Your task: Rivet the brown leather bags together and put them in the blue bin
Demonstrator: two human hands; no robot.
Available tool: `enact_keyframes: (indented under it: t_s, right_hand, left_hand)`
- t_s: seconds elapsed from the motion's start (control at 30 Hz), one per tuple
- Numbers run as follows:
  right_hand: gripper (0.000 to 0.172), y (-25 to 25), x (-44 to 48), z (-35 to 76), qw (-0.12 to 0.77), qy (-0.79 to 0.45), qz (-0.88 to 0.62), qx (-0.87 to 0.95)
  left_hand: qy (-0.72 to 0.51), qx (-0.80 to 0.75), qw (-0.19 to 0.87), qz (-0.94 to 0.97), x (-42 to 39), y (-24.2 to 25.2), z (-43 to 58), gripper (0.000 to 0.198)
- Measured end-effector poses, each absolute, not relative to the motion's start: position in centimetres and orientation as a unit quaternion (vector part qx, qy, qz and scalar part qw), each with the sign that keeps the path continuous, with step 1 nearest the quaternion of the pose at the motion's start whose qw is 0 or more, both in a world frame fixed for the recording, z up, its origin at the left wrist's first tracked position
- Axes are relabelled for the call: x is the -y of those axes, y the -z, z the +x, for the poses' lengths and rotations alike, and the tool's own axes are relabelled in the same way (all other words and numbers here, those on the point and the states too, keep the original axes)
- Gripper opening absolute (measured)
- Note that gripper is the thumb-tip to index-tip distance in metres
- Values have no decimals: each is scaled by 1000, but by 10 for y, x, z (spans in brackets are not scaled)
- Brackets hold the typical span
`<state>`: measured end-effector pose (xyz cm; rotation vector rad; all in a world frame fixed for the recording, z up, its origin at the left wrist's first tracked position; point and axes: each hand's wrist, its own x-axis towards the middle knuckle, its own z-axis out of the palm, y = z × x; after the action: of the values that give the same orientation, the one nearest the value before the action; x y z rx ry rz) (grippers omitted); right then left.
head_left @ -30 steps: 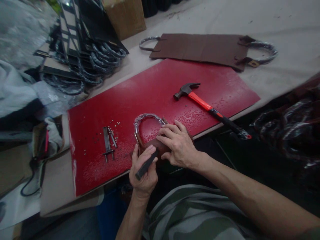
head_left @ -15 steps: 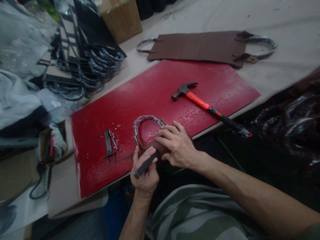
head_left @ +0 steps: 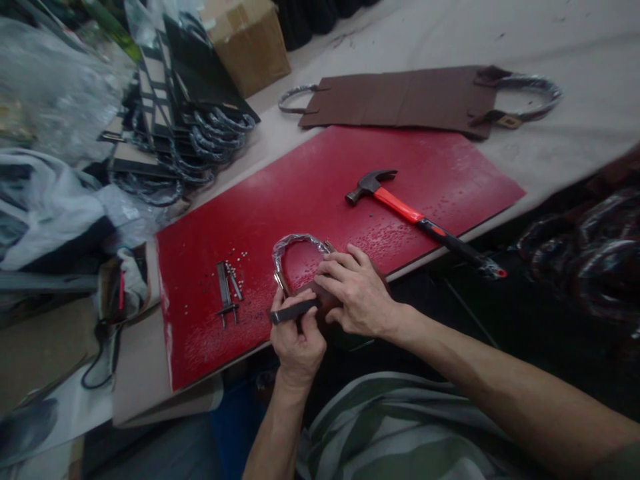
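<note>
My left hand (head_left: 297, 340) is closed round a dark metal rod (head_left: 293, 312), which now lies nearly level at the near edge of the red board (head_left: 320, 180). My right hand (head_left: 355, 290) presses with curled fingers on a brown leather piece (head_left: 313, 290) whose plastic-wrapped loop handle (head_left: 295, 243) arches onto the board. Left of my hands lie dark metal tools (head_left: 226, 299) and several small rivets (head_left: 237, 257).
A hammer with a red and black handle (head_left: 415, 217) lies on the board to the right, its grip past the table edge. A flat brown bag with wrapped handles (head_left: 410, 100) lies behind. Stacked dark bags with handles (head_left: 185, 133) and a cardboard box (head_left: 247, 40) stand far left.
My left hand has turned the rod from steeply slanted to nearly level. The view has shifted slightly; my right hand stays on the leather piece.
</note>
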<state>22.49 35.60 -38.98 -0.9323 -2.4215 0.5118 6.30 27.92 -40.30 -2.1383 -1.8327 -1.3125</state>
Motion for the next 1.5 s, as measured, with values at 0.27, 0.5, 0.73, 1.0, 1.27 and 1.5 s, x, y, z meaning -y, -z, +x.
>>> enact_keyframes:
  t_s: [0.27,0.5,0.73,1.0,1.27,1.5]
  right_hand:
    - [48,380,-357,235,298,-235,-310,872]
    - [31,362,-386,305,346,-89,-536,765]
    - [27,361,-408,353,40,-31,-657,752]
    - [18,336,-406,334,173,-618,-599,479]
    - [30,321,-369,311,296,-662,-555,406]
    - [33,249,-334,306,266,-241,-464,810]
  left_hand:
    - [412,554,51,-722,-284,400,66,17]
    - [434,547,43,-715,-286,402,64,17]
    - [443,530,68,-720,-288,405,63,18]
    - [452,532,70,-713,-292,405,61,18]
    - [447,543,71,-708,-294,406,62,16]
    - [448,546,53,-706,-294,408,64,19]
